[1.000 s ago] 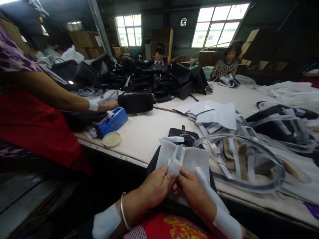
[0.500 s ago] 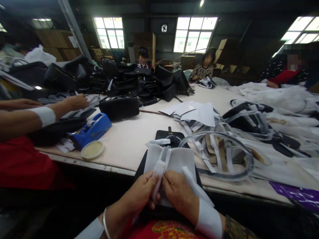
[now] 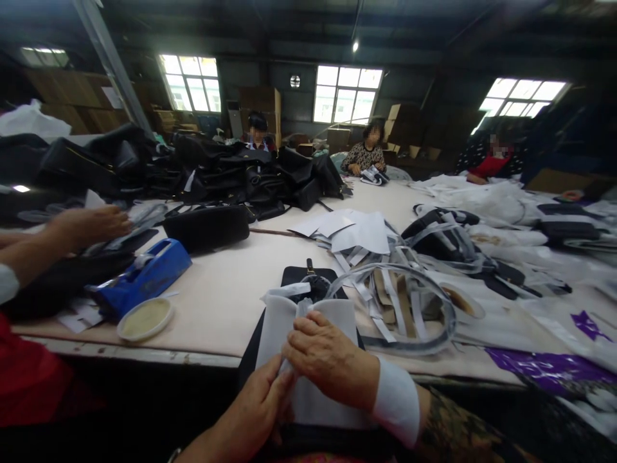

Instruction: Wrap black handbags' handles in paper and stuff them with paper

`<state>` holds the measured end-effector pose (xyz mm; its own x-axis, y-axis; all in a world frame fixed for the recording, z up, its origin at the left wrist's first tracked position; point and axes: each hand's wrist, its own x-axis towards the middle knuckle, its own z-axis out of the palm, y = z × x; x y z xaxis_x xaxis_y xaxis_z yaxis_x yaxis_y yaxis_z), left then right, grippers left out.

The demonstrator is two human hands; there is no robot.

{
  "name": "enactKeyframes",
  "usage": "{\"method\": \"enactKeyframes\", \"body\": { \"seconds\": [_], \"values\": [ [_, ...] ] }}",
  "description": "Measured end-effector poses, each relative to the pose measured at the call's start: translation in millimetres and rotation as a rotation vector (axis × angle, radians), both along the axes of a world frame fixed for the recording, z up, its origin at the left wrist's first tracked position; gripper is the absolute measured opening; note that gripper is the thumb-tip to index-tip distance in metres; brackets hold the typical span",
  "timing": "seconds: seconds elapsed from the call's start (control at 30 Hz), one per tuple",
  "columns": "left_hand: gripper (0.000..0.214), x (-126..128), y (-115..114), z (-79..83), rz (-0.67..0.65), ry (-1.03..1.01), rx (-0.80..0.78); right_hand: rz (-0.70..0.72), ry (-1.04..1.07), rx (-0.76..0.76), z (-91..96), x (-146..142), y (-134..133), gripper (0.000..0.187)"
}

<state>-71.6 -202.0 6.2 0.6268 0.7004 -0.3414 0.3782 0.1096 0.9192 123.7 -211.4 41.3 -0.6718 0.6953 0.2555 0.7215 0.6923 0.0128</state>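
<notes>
A black bag (image 3: 295, 278) lies at the table's near edge, mostly covered by a white wrapping sheet (image 3: 332, 315). My right hand (image 3: 328, 360) rests on the sheet, fingers curled over its left part, pressing it down. My left hand (image 3: 258, 405) comes up from below and pinches the sheet's lower left edge beside the right hand. A white strip (image 3: 286, 292) lies across the bag's top. Both wrists wear white cuffs.
A blue tape dispenser (image 3: 144, 276) and a round lid (image 3: 144, 318) sit at left, beside a co-worker's hand (image 3: 91, 225). Black bags (image 3: 231, 173) are piled at the back. Loose strips and straps (image 3: 400, 302) and white papers (image 3: 357, 228) lie right. Other people sit far off.
My view has swung right. The folded white strip that both hands held up is down; my right hand now lies over the sheet and my left hand has dropped lower.
</notes>
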Motion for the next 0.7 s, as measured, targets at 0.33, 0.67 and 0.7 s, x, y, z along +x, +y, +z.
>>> {"method": "enactKeyframes", "body": {
  "seconds": [0.33, 0.67, 0.7],
  "values": [
    [0.06, -5.5, 1.5, -25.1, 0.071, 0.004, -0.092, -0.056, 0.103, -0.02, -1.5, 16.5, 3.9, 0.031],
    [0.065, -2.8, 0.6, -29.5, 0.157, -0.081, -0.191, -0.887, -0.117, -0.114, -45.2, 152.3, 28.5, 0.049],
    [0.066, -2.2, 0.4, -29.1, 0.166, -0.087, -0.193, -0.891, -0.109, -0.11, -50.6, 156.4, 31.9, 0.045]
  ]
}}
